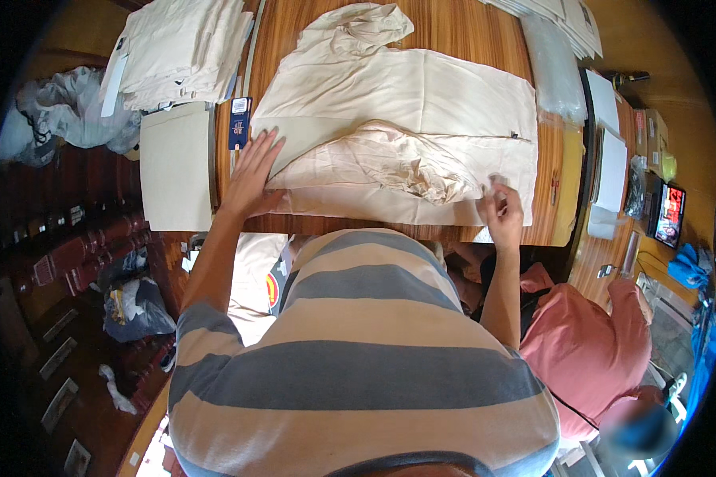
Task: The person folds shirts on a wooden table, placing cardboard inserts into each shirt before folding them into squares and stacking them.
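A cream shirt [453, 87] lies spread on the wood-grain table in front of me. One bunched, wrinkled sleeve [406, 163] is folded across it, and the other sleeve [358, 32] trails toward the far side. Part of a flat grey-beige card [298, 135] shows on the shirt's left half. My left hand [256, 175] rests flat at the shirt's left edge, fingers stretched out over card and cloth. At the near right, my right hand [503, 211] has its fingers curled and pinched on the shirt beside the sleeve end. A navy hang tag [239, 124] lies just beyond my left hand.
Folded cream garments [179, 48] are stacked at the far left, above a pile of beige cards [177, 163]. Clear plastic bags [555, 67] lie at the far right. A lit phone [670, 215] stands farther right. Another person in a pink top [585, 358] is at my right.
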`<state>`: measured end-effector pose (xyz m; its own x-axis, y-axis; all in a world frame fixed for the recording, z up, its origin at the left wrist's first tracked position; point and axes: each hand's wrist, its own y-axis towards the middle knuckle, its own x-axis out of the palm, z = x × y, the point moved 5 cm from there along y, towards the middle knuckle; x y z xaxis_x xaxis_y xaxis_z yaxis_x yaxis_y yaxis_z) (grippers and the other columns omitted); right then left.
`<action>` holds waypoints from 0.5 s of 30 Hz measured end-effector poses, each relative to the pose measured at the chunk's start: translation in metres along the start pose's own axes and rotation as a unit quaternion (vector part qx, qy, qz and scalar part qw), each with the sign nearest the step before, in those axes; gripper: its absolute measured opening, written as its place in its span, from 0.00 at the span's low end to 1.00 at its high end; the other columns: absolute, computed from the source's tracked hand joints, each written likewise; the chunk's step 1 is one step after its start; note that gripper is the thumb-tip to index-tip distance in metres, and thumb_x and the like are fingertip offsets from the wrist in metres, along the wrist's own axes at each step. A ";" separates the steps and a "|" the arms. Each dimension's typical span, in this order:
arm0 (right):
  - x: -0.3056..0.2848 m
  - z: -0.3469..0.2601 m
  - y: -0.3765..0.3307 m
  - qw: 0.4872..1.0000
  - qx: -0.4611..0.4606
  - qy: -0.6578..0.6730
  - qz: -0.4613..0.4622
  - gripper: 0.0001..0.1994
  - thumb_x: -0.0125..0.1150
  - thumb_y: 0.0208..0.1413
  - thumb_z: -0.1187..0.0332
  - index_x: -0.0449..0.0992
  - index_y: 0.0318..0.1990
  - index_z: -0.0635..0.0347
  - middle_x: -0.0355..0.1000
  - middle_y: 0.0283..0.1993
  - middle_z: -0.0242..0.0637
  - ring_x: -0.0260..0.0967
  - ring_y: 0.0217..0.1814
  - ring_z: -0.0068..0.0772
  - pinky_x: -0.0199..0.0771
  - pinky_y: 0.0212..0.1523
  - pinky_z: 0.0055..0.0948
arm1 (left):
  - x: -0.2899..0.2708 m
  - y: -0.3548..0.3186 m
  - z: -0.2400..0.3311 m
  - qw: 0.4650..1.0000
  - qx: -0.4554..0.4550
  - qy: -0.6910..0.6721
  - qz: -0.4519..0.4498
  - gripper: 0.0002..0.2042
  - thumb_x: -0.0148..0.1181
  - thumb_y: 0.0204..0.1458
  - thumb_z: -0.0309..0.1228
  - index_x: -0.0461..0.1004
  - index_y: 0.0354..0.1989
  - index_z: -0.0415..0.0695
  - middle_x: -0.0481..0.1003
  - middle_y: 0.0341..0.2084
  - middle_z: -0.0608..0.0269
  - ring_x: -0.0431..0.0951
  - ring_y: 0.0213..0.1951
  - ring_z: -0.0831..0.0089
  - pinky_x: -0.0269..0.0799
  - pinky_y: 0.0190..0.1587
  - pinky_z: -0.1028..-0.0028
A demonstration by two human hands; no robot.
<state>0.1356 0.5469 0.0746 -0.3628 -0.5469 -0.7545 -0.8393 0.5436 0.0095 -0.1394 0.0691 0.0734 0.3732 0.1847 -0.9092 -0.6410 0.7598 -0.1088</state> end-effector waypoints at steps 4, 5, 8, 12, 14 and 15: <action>-0.012 0.023 -0.019 0.974 -0.053 -0.220 0.002 0.29 0.62 0.68 0.58 0.67 0.73 0.59 0.58 0.79 0.54 0.53 0.82 0.60 0.53 0.78 0.56 | 0.020 -0.031 -0.009 0.999 0.000 0.036 0.004 0.46 0.70 0.51 0.25 0.55 0.80 0.48 0.57 0.79 0.61 0.52 0.80 0.55 0.45 0.81 0.51; -0.010 0.035 -0.029 0.957 -0.046 -0.286 -0.013 0.32 0.60 0.70 0.55 0.63 0.76 0.58 0.53 0.83 0.54 0.47 0.85 0.60 0.49 0.80 0.58 | 0.024 -0.037 -0.014 0.999 -0.006 0.045 -0.001 0.45 0.68 0.52 0.25 0.55 0.80 0.48 0.57 0.79 0.62 0.52 0.80 0.55 0.45 0.81 0.50; -0.009 0.066 -0.059 0.953 -0.038 -0.293 -0.066 0.36 0.52 0.73 0.51 0.53 0.81 0.58 0.42 0.87 0.51 0.35 0.89 0.61 0.37 0.83 0.61 | 0.026 -0.044 -0.014 0.998 -0.022 0.058 -0.009 0.43 0.64 0.54 0.23 0.54 0.80 0.49 0.57 0.79 0.65 0.52 0.80 0.56 0.44 0.81 0.49; -0.021 0.060 -0.080 0.966 -0.080 -0.239 -0.048 0.31 0.55 0.72 0.54 0.63 0.76 0.61 0.52 0.83 0.56 0.48 0.84 0.64 0.49 0.80 0.59 | 0.017 -0.055 -0.008 0.998 -0.026 0.056 -0.025 0.41 0.61 0.54 0.20 0.56 0.79 0.48 0.59 0.79 0.63 0.54 0.80 0.56 0.45 0.80 0.49; -0.033 0.045 -0.061 0.976 -0.121 -0.183 -0.001 0.25 0.58 0.70 0.61 0.72 0.69 0.64 0.64 0.74 0.57 0.64 0.73 0.66 0.67 0.71 0.56 | 0.010 -0.048 -0.009 0.999 -0.008 0.005 0.040 0.37 0.59 0.55 0.19 0.60 0.77 0.47 0.62 0.77 0.58 0.57 0.78 0.54 0.49 0.79 0.49; -0.038 0.039 -0.044 0.976 -0.128 -0.175 0.024 0.21 0.61 0.68 0.65 0.74 0.65 0.65 0.68 0.68 0.56 0.68 0.68 0.64 0.70 0.68 0.55 | 0.005 -0.040 -0.014 0.994 0.010 -0.044 0.102 0.35 0.58 0.56 0.19 0.62 0.75 0.46 0.63 0.75 0.56 0.60 0.77 0.53 0.51 0.78 0.49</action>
<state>0.2024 0.5683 0.0767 -0.2814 -0.2492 -0.9267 -0.9144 0.3625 0.1802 -0.1213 0.0304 0.0679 0.2943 0.3901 -0.8725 -0.6970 0.7122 0.0834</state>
